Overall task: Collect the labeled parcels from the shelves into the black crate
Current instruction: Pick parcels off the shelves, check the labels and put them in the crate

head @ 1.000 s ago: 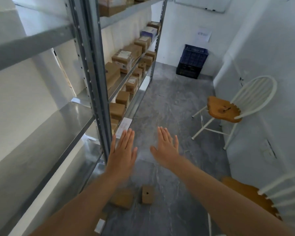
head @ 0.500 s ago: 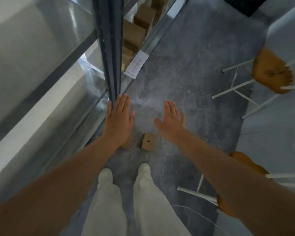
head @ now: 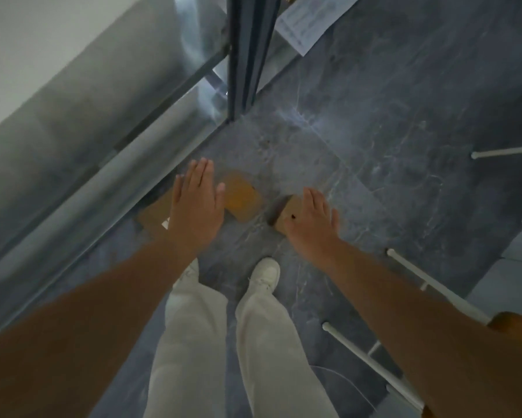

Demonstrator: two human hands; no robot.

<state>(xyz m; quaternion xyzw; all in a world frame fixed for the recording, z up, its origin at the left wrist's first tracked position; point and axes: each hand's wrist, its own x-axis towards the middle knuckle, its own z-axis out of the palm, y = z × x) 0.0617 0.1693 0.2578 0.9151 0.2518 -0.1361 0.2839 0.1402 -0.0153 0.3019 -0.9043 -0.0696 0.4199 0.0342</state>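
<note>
Three cardboard parcels lie on the grey floor by the shelf's foot. The middle brown parcel [head: 242,199] sits between my hands. A small parcel [head: 285,211] with a dark dot lies partly under my right hand [head: 311,217], which hovers flat with fingers spread. A third parcel [head: 155,214] with a white label corner lies at the shelf edge, half hidden by my left hand [head: 198,206], also flat and holding nothing. Whether either hand touches a parcel is unclear. The black crate is out of view.
The metal shelf unit [head: 88,140] fills the left, its upright post [head: 244,55] standing just beyond the parcels. A white paper sheet [head: 312,19] lies at the top. White chair legs [head: 410,285] and a wooden seat [head: 516,327] stand close on the right. My feet [head: 264,274] are just behind the parcels.
The view has tilted from the aisle straight down to the floor. Both hands have dropped toward the parcels, the right one now over the small parcel.
</note>
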